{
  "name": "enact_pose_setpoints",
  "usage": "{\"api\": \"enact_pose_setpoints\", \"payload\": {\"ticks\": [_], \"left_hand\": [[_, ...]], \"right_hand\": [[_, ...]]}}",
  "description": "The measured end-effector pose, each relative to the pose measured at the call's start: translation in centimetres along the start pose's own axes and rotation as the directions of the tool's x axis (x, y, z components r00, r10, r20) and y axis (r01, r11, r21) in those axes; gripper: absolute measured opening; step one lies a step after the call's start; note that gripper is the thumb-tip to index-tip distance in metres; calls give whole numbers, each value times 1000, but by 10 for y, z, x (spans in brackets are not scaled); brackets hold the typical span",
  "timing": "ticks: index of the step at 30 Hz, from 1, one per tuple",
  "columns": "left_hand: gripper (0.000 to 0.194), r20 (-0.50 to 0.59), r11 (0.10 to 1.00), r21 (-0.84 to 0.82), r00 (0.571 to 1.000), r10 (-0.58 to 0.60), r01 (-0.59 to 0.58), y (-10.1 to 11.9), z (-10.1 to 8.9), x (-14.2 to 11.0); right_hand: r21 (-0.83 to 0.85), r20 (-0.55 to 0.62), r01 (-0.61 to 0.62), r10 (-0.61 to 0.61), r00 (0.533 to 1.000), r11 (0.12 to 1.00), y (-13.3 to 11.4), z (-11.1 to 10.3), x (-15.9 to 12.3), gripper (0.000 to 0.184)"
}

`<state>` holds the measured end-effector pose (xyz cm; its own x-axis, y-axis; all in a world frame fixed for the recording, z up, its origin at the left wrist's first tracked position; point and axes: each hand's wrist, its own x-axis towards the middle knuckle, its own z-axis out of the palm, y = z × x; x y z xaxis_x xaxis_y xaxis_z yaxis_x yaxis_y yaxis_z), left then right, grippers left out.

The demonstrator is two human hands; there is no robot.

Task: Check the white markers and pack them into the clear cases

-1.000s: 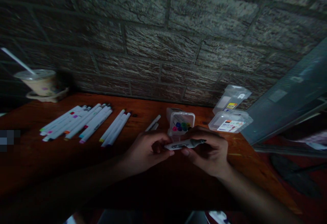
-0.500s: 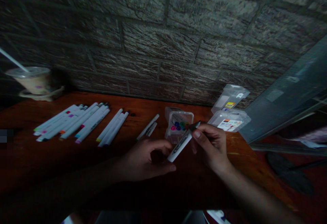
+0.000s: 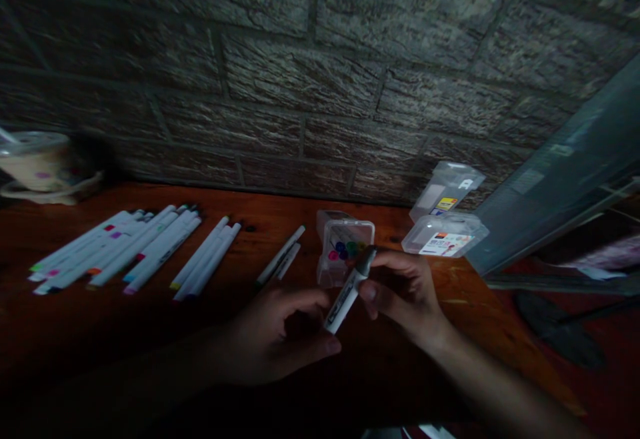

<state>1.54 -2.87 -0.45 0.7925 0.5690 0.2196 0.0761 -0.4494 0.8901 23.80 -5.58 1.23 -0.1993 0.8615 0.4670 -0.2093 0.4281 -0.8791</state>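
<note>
A white marker (image 3: pixel 345 297) with black print and a dark grey tip end is held slantwise between my hands. My left hand (image 3: pixel 287 335) has thumb and fingers curled round its lower end. My right hand (image 3: pixel 407 292) grips it with thumb and forefinger just below the dark end. Behind the marker stands a small clear plastic box (image 3: pixel 345 225) holding several markers with coloured ends. To its left, a slim marker (image 3: pixel 281 255) and a shorter white piece (image 3: pixel 289 262), perhaps a cap, lie on the wooden table.
Several white markers (image 3: pixel 160 242) lie in a row at the left, with a small separate group (image 3: pixel 210 259) beside them. A lidded drink cup (image 3: pixel 37 165) stands far left. An open clear case (image 3: pixel 447 232) sits at the back right, near the brick wall (image 3: pixel 325 92).
My right hand has slid down and left along the marker, showing more of its dark end. The marker stands steeper. The view has shifted slightly right.
</note>
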Motion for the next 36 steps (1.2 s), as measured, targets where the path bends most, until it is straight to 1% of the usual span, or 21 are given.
{"api": "enact_pose_setpoints", "payload": {"ticks": [3,10,15,16,21,24,26,29,30,33,36], "left_hand": [[15,10,1000,-13,1000,-2,2,-2,1,-1],[15,25,1000,-5,999,-25,25,-4,0,-2],[12,12,1000,-20,1000,-14,14,-1,1,-2],[12,16,1000,-18,1000,-17,17,-1,1,-2],[16,17,1000,-3,1000,-17,17,-3,1,-2],[19,12,999,10,999,-31,31,-6,1,-2],[19,17,999,19,999,-30,29,-7,1,-1],[19,32,999,27,999,-23,22,-7,0,-1],[19,35,999,30,999,-27,26,-6,0,-1],[19,37,998,48,999,-30,28,-5,1,-2],[18,26,998,57,1000,-10,8,-3,1,-2]], "right_hand": [[15,7,3,-3,1000,1000,-1,1,0,16],[24,-35,-11,11,999,1000,1,-1,-1,8],[-1,-43,-21,21,999,1000,1,0,0,6],[-6,-38,-20,20,999,1000,0,0,1,6],[-9,-15,-14,14,1000,1000,-3,2,3,20],[-5,-11,-2,2,1000,1000,-3,2,3,21],[5,-16,-15,15,1000,1000,-2,1,2,16],[16,-33,-44,45,998,999,-1,0,0,3],[13,-38,-47,47,998,999,-1,-1,0,3],[-16,-49,-55,54,997,998,0,-2,-1,14],[-58,-62,-64,60,996,996,0,-3,-1,22]]}}
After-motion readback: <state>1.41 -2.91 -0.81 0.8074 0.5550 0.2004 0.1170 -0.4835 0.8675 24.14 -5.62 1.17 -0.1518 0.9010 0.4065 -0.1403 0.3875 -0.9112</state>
